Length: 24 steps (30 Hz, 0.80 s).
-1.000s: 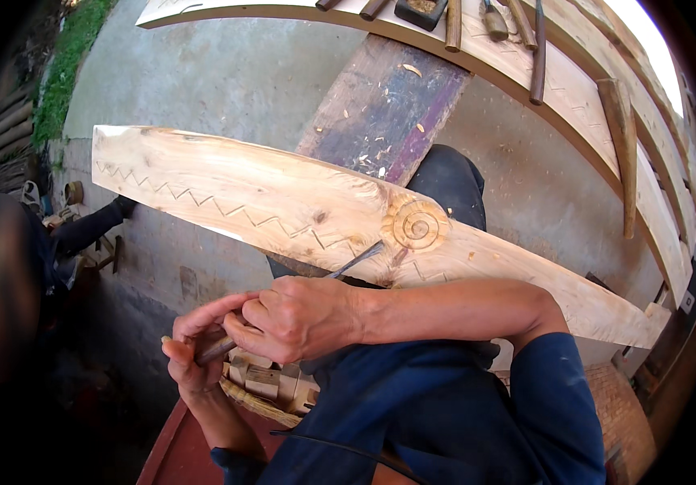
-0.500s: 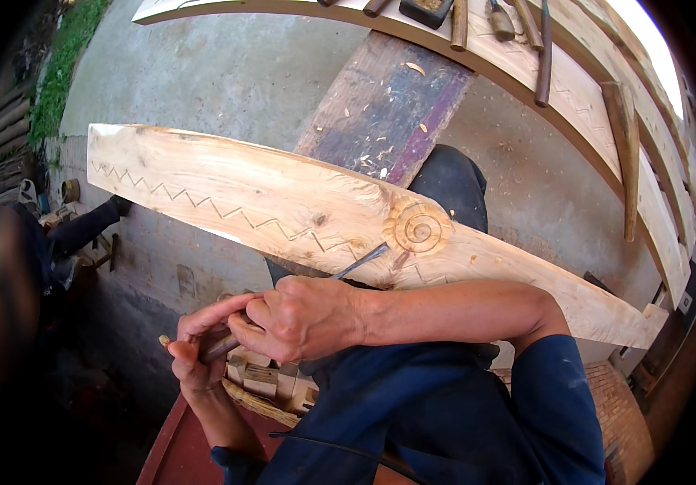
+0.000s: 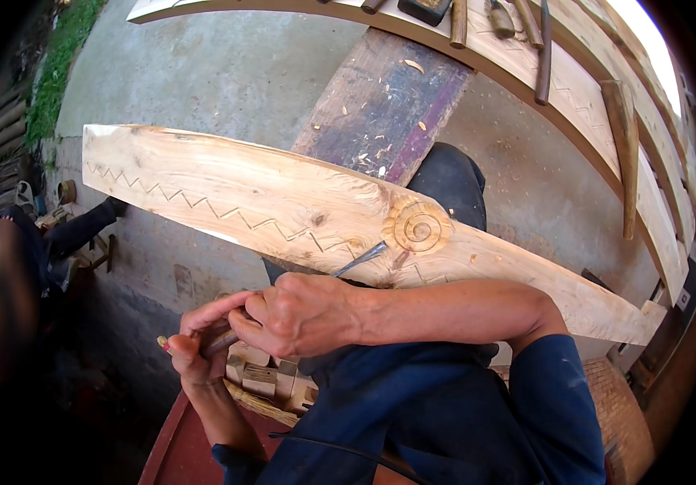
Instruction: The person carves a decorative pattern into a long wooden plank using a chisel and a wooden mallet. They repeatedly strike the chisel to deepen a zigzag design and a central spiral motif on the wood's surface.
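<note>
A long, pale wooden board (image 3: pixel 275 194) lies slanting in front of me, with a zigzag line cut along it and a round spiral carving (image 3: pixel 419 229) toward its right part. My right hand (image 3: pixel 295 315) is wrapped round a carving chisel (image 3: pixel 364 257), whose steel tip rests against the board just left of the spiral. Farther down the brown handle, my left hand (image 3: pixel 206 331) has its fingers curled round the tool's rear end. A small yellowish tip shows beside the left fingers; what it belongs to is unclear. My right palm hides the middle of the chisel.
A stained plank (image 3: pixel 372 113) with wood chips passes beneath the board. Beyond it, a curved beam (image 3: pixel 315 12) bears several tools, and a wooden mallet (image 3: pixel 624 153) leans there. Wood blocks (image 3: pixel 263 378) sit below my hands. Another person's leg (image 3: pixel 81 230) is at left.
Both hands and the chisel have barely shifted, the right hand a touch up and to the left. The chisel tip stays beside the spiral.
</note>
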Each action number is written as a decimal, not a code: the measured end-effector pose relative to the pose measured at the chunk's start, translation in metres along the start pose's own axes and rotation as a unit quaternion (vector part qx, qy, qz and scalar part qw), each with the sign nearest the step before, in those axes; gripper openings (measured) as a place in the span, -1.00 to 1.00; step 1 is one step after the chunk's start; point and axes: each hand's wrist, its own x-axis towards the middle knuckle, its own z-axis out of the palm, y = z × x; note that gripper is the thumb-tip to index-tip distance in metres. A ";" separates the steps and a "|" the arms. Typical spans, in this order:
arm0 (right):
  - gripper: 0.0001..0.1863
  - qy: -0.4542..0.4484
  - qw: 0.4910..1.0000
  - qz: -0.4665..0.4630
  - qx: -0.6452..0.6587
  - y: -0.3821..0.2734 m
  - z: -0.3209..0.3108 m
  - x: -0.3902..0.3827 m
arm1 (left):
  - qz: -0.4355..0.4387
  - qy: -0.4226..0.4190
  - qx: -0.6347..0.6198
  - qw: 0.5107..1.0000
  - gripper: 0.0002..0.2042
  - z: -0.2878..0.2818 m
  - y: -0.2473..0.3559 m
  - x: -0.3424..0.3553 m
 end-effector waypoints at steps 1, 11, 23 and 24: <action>-0.67 0.000 1.000 0.001 0.004 0.001 -0.001 0.000 | 0.012 0.001 -0.016 1.000 0.34 0.003 0.000 0.001; -0.70 0.019 1.000 0.013 0.011 0.002 -0.003 0.002 | -0.009 0.008 0.022 1.000 0.32 0.012 0.016 0.005; -0.66 0.029 0.999 0.014 0.005 0.008 -0.018 -0.001 | -0.005 -0.005 0.019 1.000 0.30 0.026 0.029 0.017; -0.67 0.031 0.999 0.008 -0.003 0.007 -0.017 -0.001 | -0.003 -0.004 0.023 1.000 0.30 0.029 0.029 0.016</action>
